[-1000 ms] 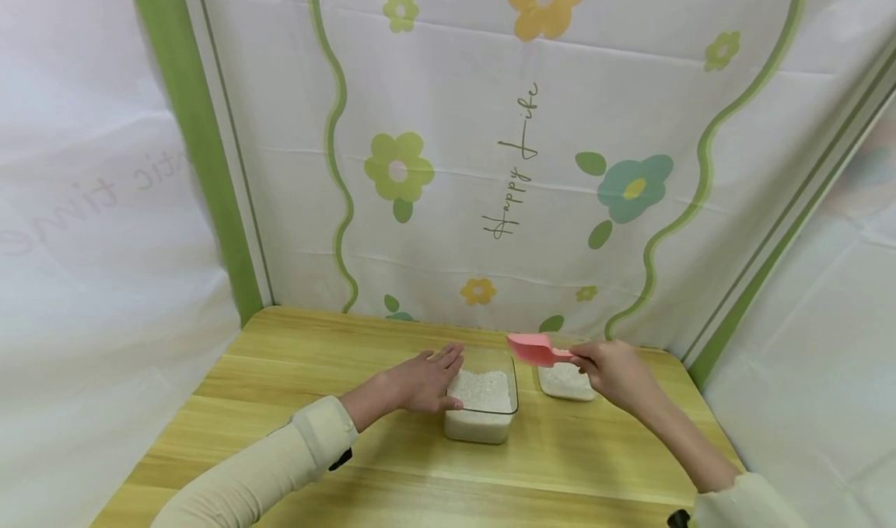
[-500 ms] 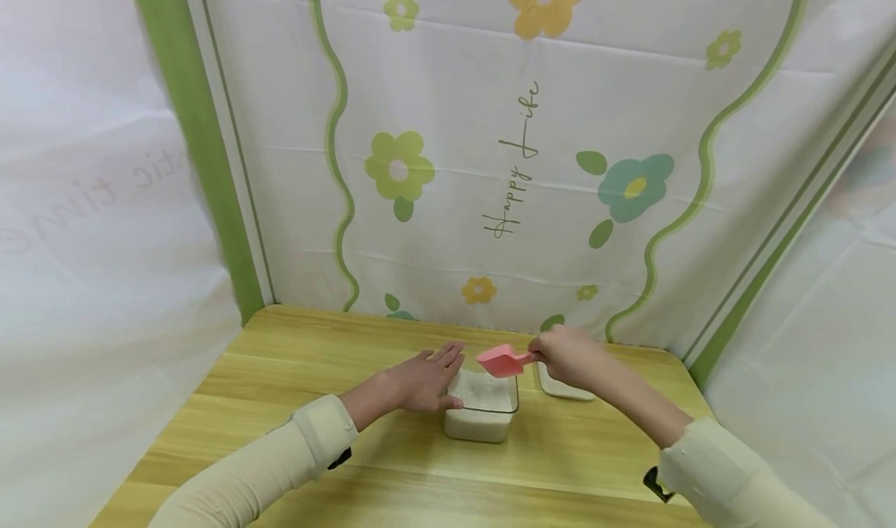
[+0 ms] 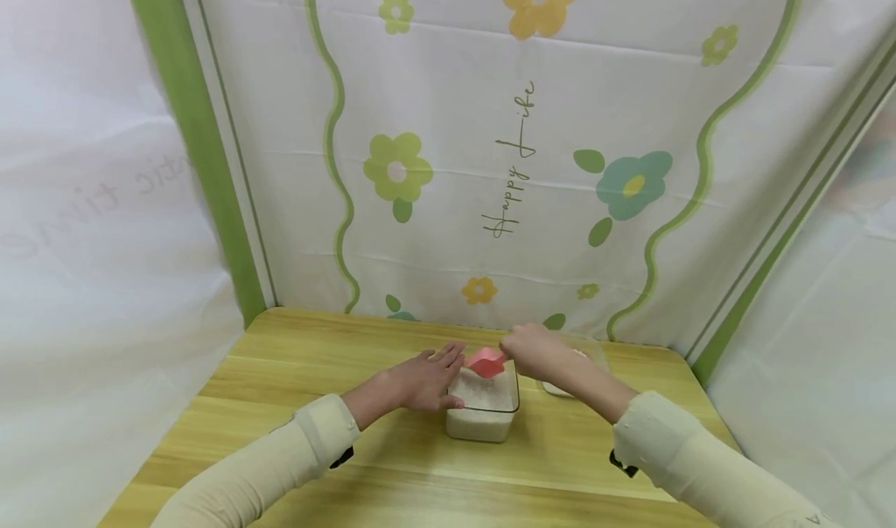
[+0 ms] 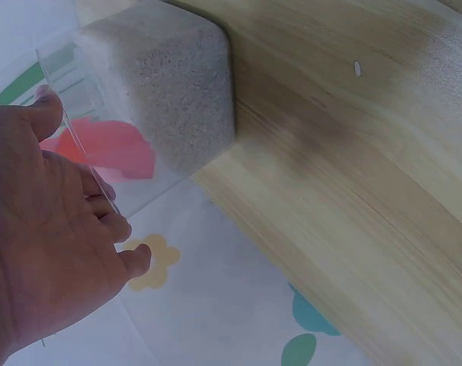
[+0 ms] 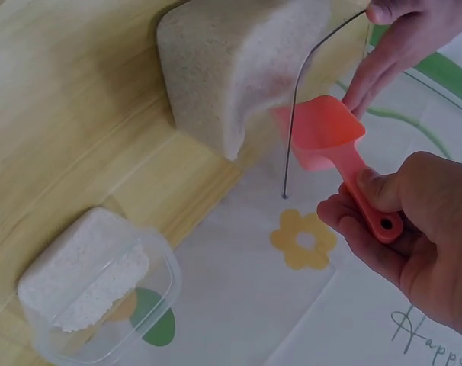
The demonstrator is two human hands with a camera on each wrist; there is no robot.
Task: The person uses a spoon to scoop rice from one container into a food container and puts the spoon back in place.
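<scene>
Scoop [image 3: 486, 363], pink, one: bowl tilted over the mouth of the large box; no grain made out inside it. Right hand [image 3: 537, 353]: thumb and curled fingers gripping the handle. Large box [image 3: 479, 427], clear, upright; white grain [image 3: 486, 392] below its rim. Left hand [image 3: 427, 380]: fingers nearly straight, spread, touching the box's left side. Handling, as judged: turn the wrist slowly, bowl inside the rim and away from the left fingers; steady the box without shoving. Small tub [image 5: 161, 255], clear, to the right, white contents. Pale fleck [image 4: 357, 69] on the surface [image 3: 301, 357]: probably stray grain, reason to work low. Flowered sheet [image 3: 448, 225] behind.
</scene>
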